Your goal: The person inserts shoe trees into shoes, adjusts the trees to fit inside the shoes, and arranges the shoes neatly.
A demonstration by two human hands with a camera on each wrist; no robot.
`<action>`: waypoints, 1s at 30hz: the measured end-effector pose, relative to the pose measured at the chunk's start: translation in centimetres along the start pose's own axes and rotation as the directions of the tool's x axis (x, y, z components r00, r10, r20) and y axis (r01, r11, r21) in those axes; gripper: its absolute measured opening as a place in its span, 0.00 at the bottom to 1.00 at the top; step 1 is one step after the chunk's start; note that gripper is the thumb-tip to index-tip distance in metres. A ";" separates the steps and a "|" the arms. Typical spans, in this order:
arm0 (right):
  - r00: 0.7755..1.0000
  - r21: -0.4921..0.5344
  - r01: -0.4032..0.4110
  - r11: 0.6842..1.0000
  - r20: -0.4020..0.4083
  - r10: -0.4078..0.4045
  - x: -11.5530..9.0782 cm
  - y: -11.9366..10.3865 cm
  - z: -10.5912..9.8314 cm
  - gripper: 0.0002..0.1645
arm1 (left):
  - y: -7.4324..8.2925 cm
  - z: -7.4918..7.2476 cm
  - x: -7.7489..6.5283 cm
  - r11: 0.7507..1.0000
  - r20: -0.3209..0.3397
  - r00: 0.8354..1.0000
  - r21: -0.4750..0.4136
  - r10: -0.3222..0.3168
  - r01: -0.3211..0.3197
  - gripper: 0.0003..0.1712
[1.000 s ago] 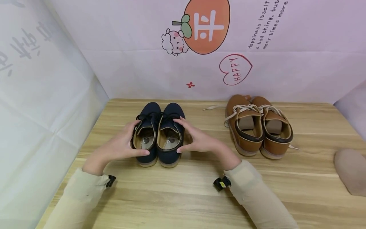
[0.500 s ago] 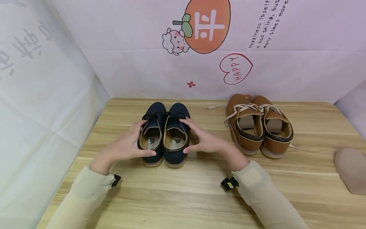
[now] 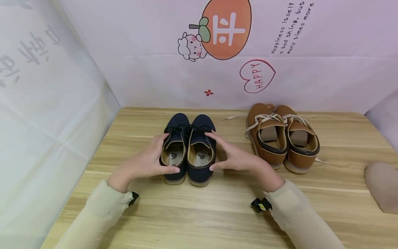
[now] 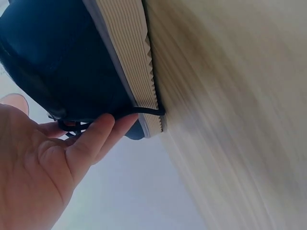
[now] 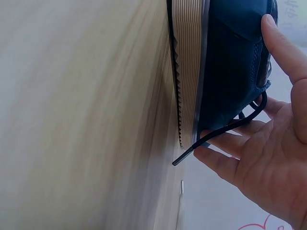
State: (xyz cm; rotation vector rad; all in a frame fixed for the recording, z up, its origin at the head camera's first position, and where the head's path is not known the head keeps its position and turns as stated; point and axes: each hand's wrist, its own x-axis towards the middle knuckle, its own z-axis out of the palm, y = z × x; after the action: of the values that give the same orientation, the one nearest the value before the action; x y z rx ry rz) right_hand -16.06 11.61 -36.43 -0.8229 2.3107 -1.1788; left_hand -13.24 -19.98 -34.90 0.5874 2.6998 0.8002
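Two navy lace-up shoes stand side by side on the wooden table, toes towards the back wall. In the head view my left hand (image 3: 144,164) holds the outer side of the left shoe (image 3: 178,121), its thumb across the heel. On the opposite side my right hand (image 3: 240,159) holds the right shoe (image 3: 202,121), thumb at the heel and fingers by the laces. Both wrist views show fingers against the navy uppers, low beside the ribbed pale soles (image 4: 127,52). A dark lace (image 5: 220,130) hangs over the right fingers.
Brown shoes (image 3: 268,157) with pale laces stand to the right on the table (image 3: 199,218). A beige rounded object (image 3: 384,186) lies at the far right edge. A printed white backdrop (image 3: 149,79) rises behind the table, with another sheet on the left.
The navy pair has slid to the right along the table, with both hands moving along at its sides. The brown shoes have stayed in place.
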 end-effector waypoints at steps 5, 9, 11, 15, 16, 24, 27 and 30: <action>1.000 0.000 -0.006 1.000 0.000 0.006 -0.8 0.2 -0.4 0.62 | 0.8 0.2 0.2 1.000 0.014 1.000 0.020 -0.002 0.002 0.73; 1.000 -0.005 -0.021 1.000 -0.007 0.021 -1.3 0.6 -0.7 0.63 | 1.3 0.5 0.5 0.999 0.021 1.000 0.034 0.006 -0.007 0.73; 1.000 -0.009 -0.029 1.000 -0.010 0.029 -1.6 0.9 -0.8 0.63 | 1.6 0.7 0.7 0.999 0.022 1.000 0.037 0.010 -0.010 0.74; 0.999 -0.011 -0.047 0.999 -0.013 0.047 -2.2 1.0 -1.1 0.63 | 1.9 0.9 0.9 0.999 0.020 1.000 0.051 0.011 -0.012 0.74; 0.999 -0.019 -0.045 0.999 -0.012 0.045 -2.3 1.0 -1.2 0.63 | 1.9 1.0 1.0 0.999 0.023 1.000 0.052 0.012 -0.013 0.74; 0.998 -0.056 -0.057 0.997 -0.030 0.056 -3.5 1.5 -1.8 0.64 | 2.7 1.4 1.5 0.998 0.061 0.997 0.047 0.037 -0.040 0.74; 0.998 -0.062 -0.063 0.996 -0.034 0.061 -4.0 1.6 -2.0 0.64 | 3.0 1.5 1.7 0.998 0.067 0.997 0.056 0.035 -0.038 0.75; 0.997 -0.073 -0.069 0.995 -0.041 0.066 -4.5 1.7 -2.3 0.64 | 3.3 1.6 1.9 0.997 0.078 0.996 0.062 0.043 -0.048 0.75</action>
State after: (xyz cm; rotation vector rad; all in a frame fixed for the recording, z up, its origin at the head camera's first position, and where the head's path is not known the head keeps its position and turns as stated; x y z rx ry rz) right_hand -14.67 16.71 -36.20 -0.7485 2.4067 -1.0946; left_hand -13.36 -15.89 -34.59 0.6818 2.6596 0.6898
